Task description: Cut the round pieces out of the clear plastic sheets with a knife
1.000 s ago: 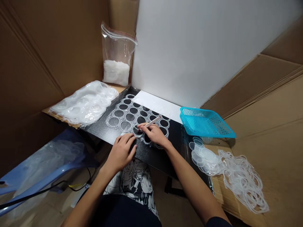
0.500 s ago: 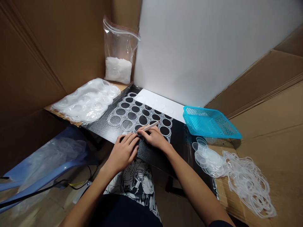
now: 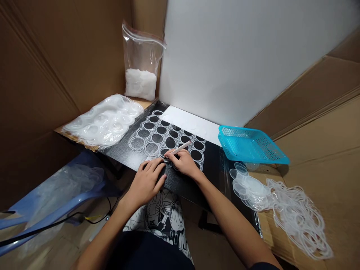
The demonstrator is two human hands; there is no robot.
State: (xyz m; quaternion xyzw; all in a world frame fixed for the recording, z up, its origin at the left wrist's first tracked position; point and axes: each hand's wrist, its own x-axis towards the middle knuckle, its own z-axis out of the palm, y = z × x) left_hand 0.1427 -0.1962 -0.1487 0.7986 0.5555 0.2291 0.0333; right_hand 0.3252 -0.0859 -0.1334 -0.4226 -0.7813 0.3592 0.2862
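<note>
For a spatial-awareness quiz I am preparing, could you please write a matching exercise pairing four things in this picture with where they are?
Things:
1. zip bag
2. turquoise basket
3. loose clear rings
4. pen-like tool

Places:
A. in the right hand
B. far right, on cardboard
C. upright in the back corner
D. right of the black board

Pairs: 1-C, 2-D, 3-B, 4-A

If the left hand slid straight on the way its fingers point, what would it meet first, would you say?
The left hand lies flat on the black table, fingers aimed up and right. Almost at once it would meet the near edge of the clear ring sheet and the right hand holding the pen-like tool.
</note>
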